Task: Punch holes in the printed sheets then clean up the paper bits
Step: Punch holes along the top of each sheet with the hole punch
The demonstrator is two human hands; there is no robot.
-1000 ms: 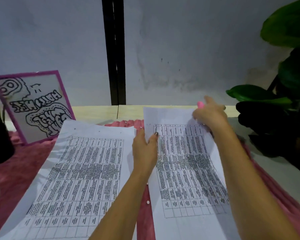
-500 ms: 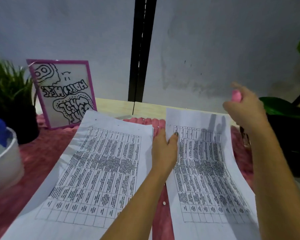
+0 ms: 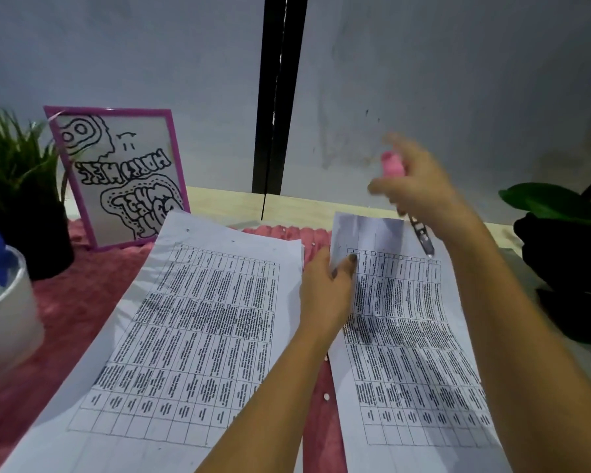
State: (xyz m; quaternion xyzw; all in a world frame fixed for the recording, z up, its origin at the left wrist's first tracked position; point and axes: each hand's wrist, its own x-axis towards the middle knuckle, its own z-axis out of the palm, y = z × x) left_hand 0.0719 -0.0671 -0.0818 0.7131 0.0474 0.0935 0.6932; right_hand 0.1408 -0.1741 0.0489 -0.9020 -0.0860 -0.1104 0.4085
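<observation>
Two printed sheets with tables lie on a pink fluffy mat [image 3: 82, 322]. The left sheet [image 3: 185, 336] lies flat. My left hand [image 3: 328, 291] pinches the left edge of the right sheet [image 3: 406, 336] near its top corner. My right hand [image 3: 420, 189] hovers blurred above that sheet's top edge, gripping a hole punch [image 3: 394, 165] with a pink handle and a metal end [image 3: 423, 238] pointing down at the paper. Small white paper bits [image 3: 327, 397] lie on the mat between the sheets.
A purple-framed drawing [image 3: 116, 175] leans at the back left beside a grassy plant in a dark pot [image 3: 17, 199]. A white bowl [image 3: 7, 312] with a blue object sits at the left edge. A large-leaf plant in a dark pot [image 3: 567, 268] stands at the right.
My right hand has lifted off the right sheet's top edge with the punch and risen. The view has swung left, showing the bowl and grassy plant. My left hand still holds the sheet's edge.
</observation>
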